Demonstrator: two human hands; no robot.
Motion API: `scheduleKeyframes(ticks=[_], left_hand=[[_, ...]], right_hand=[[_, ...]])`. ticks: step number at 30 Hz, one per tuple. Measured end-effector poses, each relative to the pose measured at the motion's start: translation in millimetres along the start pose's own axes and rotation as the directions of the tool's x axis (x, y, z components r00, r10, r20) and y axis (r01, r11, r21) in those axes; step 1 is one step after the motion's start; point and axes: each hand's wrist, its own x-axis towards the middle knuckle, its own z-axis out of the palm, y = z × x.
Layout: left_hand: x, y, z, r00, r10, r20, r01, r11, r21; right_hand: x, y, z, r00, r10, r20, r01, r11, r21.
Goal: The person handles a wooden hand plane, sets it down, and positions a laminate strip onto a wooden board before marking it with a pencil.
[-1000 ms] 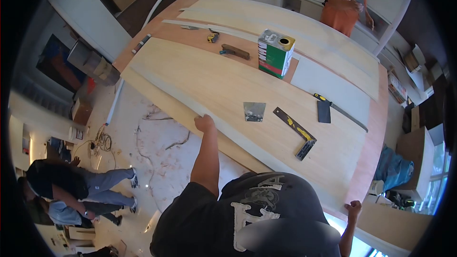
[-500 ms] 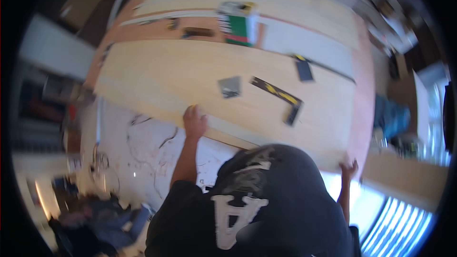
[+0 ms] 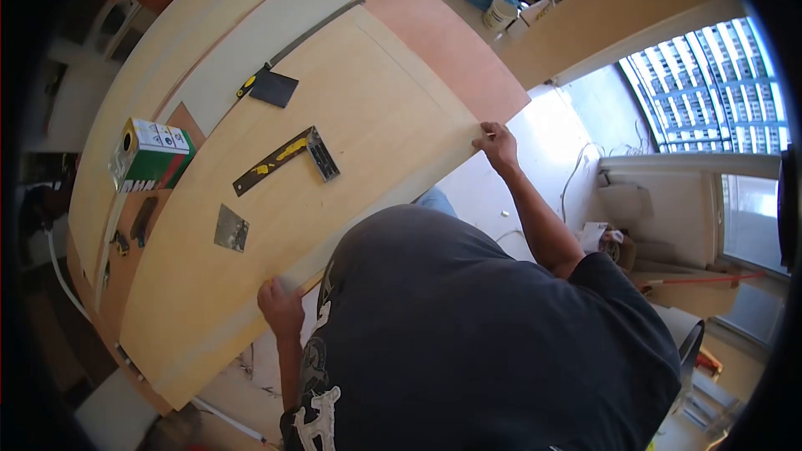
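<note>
A large pale wooden panel [image 3: 368, 92] lies across the work surface in front of me. My left hand [image 3: 281, 307] holds its near edge at the lower left, fingers curled over it. Further right, my right hand [image 3: 498, 148] pinches the panel at its near right corner. On the panel between the hands rest a carpenter's square [image 3: 280, 159] with worn yellow marks and a grey metal scraper plate [image 3: 231, 229]. Beyond them lie a flat dark rectangular piece [image 3: 274, 88] and a small yellow-and-black tool [image 3: 246, 86], whose kind I cannot make out.
A green, white and red metal can [image 3: 157, 154] stands behind the panel, near a dark block [image 3: 145, 221]. More sheets, including a white strip [image 3: 242, 42], lie beyond. A pinkish board [image 3: 434, 25] extends right. A slatted window [image 3: 710, 83] and floor cables [image 3: 576, 171] are at the right.
My view has turned to the right, so the panel now appears slanted. The right hand has gone from spread fingers near the corner to gripping it; the left hand stays on the near edge.
</note>
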Motion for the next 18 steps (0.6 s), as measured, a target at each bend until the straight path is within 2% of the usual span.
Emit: scheduleKeyframes(ticks=[1, 4, 7, 10, 13, 16, 18], left_hand=[[5.3, 7.2, -0.7, 1.000, 0.000, -0.011, 0.000, 1.000, -0.026], [15.2, 13.0, 1.0, 1.000, 0.015, -0.003, -0.015, 0.998, -0.054], [18.3, 12.6, -0.5, 0.999, 0.036, 0.003, -0.036, 0.999, -0.038], [19.1, 11.2, 1.9, 0.998, 0.058, -0.010, -0.059, 0.997, -0.058], [20.5, 10.3, 6.7, 0.998, 0.069, 0.001, -0.069, 0.996, -0.049], [24.5, 12.9, 7.8, 0.996, 0.087, -0.013, -0.088, 0.995, -0.049], [26.9, 17.6, 3.9, 0.994, 0.103, -0.036, -0.105, 0.993, -0.051]], right_hand=[[-2.2, 3.5, 2.3, 0.999, -0.029, -0.016, 0.029, 0.999, 0.013], [-4.6, 16.2, 3.1, 0.998, 0.051, -0.036, -0.046, 0.990, 0.136], [-5.5, 22.9, 5.1, 0.966, 0.238, -0.104, -0.233, 0.971, 0.056], [-14.6, 4.2, -1.0, 0.948, 0.318, 0.001, -0.315, 0.938, 0.147], [-14.5, 5.9, 10.6, 0.969, 0.241, -0.062, -0.226, 0.956, 0.188], [-9.2, 5.9, 17.4, 0.977, 0.187, -0.101, -0.177, 0.978, 0.107], [-11.9, -1.6, 14.4, 0.962, 0.258, -0.084, -0.236, 0.948, 0.214]])
